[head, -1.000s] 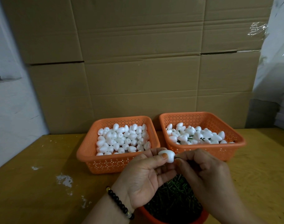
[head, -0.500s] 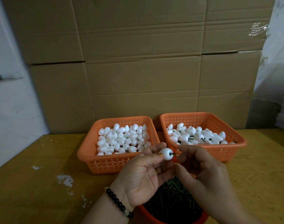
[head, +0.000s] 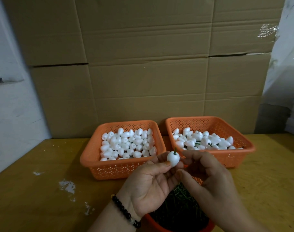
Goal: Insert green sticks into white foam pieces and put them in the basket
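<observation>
Between thumb and fingertips of the left hand (head: 149, 185) sits a white foam piece (head: 173, 158), pinched, a short green stick (head: 175, 150) poking up from its top. Just right of it the right hand (head: 208, 180) hovers with fingers loosely curled, holding nothing I can see. Beyond the hands, two orange baskets: plain foam (head: 126, 143) left, stuck pieces (head: 205, 141) right

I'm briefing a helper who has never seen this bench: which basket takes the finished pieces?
Two orange baskets stand side by side before the cardboard boxes. Take the right basket: green sticks poke out among its white foam pieces, while the left basket holds foam alone.
</observation>
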